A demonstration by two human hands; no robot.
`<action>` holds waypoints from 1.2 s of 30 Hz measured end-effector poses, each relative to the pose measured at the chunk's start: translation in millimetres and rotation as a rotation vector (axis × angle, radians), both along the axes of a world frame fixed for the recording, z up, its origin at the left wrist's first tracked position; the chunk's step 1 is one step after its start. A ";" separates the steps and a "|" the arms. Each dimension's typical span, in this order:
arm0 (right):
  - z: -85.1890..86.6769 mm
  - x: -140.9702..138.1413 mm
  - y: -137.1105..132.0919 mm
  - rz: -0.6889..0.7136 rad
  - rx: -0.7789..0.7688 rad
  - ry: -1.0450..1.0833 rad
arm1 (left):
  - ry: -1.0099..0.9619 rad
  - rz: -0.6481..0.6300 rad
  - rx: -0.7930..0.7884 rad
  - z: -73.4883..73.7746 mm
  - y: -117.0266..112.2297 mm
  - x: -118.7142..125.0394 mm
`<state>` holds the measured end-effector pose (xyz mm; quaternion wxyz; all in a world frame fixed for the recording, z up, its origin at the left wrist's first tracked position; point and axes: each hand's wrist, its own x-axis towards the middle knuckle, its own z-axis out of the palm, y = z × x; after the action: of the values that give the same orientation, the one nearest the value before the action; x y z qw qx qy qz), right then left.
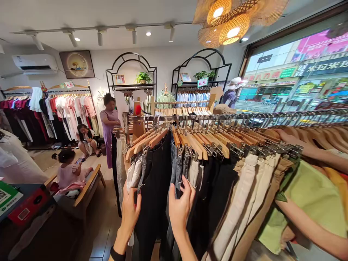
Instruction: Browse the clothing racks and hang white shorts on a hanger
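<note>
My left hand [130, 206] rests against the cream trousers [133, 174] and dark jeans [143, 174], thumb and fingers apart; some fingertips are hidden. Between my hands hang black trousers [154, 174] on a wooden hanger [158, 138]. My right hand [181, 204] lies against the grey jeans [178, 170], thumb and fingers spread, with pale trousers [194, 172] just beyond the fingertips. All these trousers hang from clip hangers on a metal rail [190, 117].
Beige trousers [239, 203] fill the rail to the right. Another person's arm [312, 224] reaches in beside a green garment [312, 195]. At left, a child sits on an armchair [89, 185]. A person in purple [108, 127] stands beyond the rail.
</note>
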<state>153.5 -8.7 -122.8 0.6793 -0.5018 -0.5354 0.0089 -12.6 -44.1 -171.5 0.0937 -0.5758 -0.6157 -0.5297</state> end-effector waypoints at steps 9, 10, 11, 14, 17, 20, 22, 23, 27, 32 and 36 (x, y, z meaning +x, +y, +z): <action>-18.0 -9.6 10.3 0.060 -0.303 -0.219 | 0.025 -0.004 0.017 -26.5 -0.5 -6.0; -14.6 -14.0 6.1 0.093 -0.301 -0.224 | 0.035 0.001 0.026 -31.8 3.2 -8.1; -10.5 -19.0 1.3 0.129 -0.297 -0.232 | 0.050 -0.003 0.031 -36.7 7.1 -9.9; 2.7 -35.2 -12.3 0.267 -0.313 -0.285 | 0.110 -0.045 0.031 -46.8 16.3 -13.3; 13.4 -46.5 -18.3 0.422 -0.357 -0.352 | 0.167 -0.073 0.065 -46.2 18.5 -12.9; 18.8 -48.7 -16.9 0.508 -0.397 -0.348 | 0.194 -0.063 0.036 -34.2 13.0 -5.8; 18.1 -46.8 -15.1 0.554 -0.404 -0.319 | 0.191 -0.053 -0.016 -24.1 8.8 2.3; 16.5 -45.3 -14.6 0.583 -0.397 -0.304 | 0.178 -0.037 -0.052 -20.1 7.8 6.5; 7.1 -33.0 -15.4 0.647 -0.309 -0.212 | 0.091 0.093 -0.084 -13.4 10.0 17.4; 5.9 -1.5 -10.0 0.170 -0.106 0.009 | 0.142 0.169 0.068 -6.4 0.1 27.4; 8.8 16.8 6.3 -0.002 -0.115 0.005 | 0.138 0.170 0.342 4.1 -20.7 49.0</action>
<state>170.3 -2.4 -114.0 0.6506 -0.5407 -0.5318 0.0402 36.4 -64.8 -167.4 0.2765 -0.5324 -0.5554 -0.5759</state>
